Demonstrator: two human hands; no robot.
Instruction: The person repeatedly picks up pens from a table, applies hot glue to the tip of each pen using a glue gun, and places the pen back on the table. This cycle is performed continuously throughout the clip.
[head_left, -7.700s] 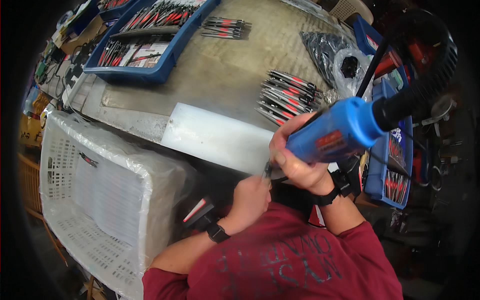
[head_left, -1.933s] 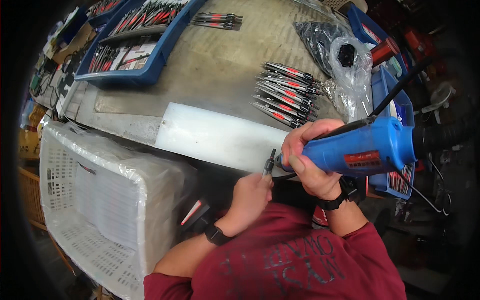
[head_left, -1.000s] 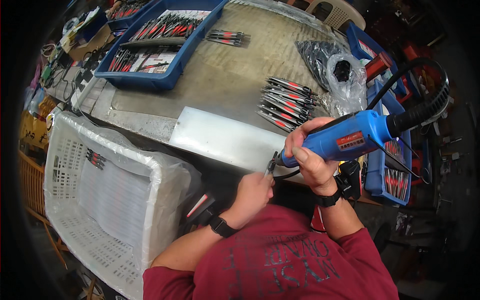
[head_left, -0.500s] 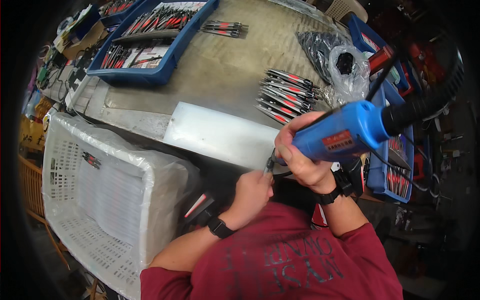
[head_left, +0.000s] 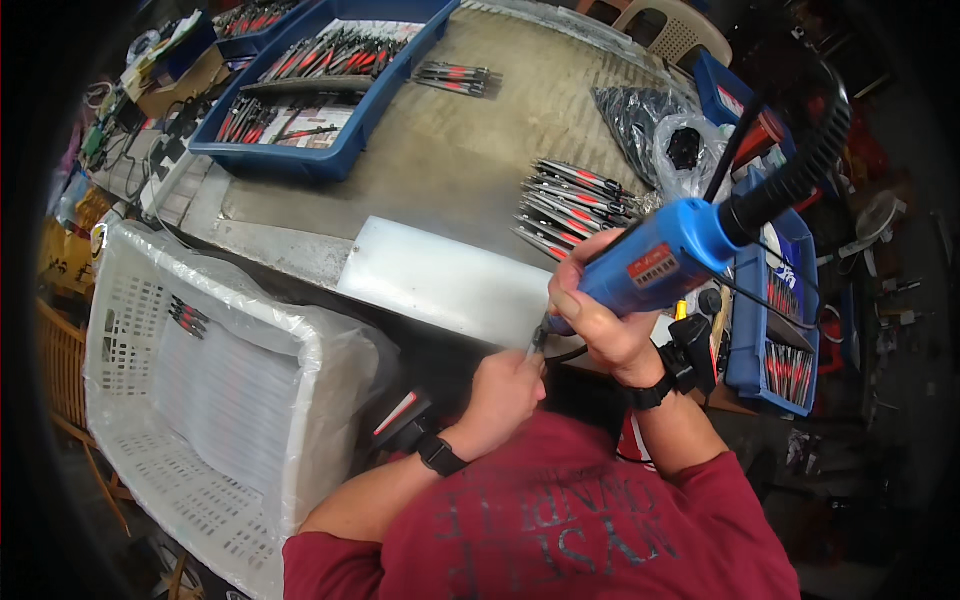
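Observation:
My right hand is wrapped round a blue electric screwdriver, tilted with its tip pointing down and left. A black ribbed hose runs from its back end. Just below the tip, my left hand is closed on a slim grey piece, mostly hidden by the fingers. Tip and piece meet, or nearly so. A white block lies at the table edge beside both hands. Behind the screwdriver lies a pile of slim grey, black and red tools.
A white plastic-lined crate stands at the left, with several similar tools inside. A blue tray holding many more is at the far left. Another small bunch lies beside it. Clear bags and a blue bin are at the right.
The screwdriver's back end has swung slightly to the left, its tip still at the slim piece. My left hand keeps its grip. The whole view has shifted a little.

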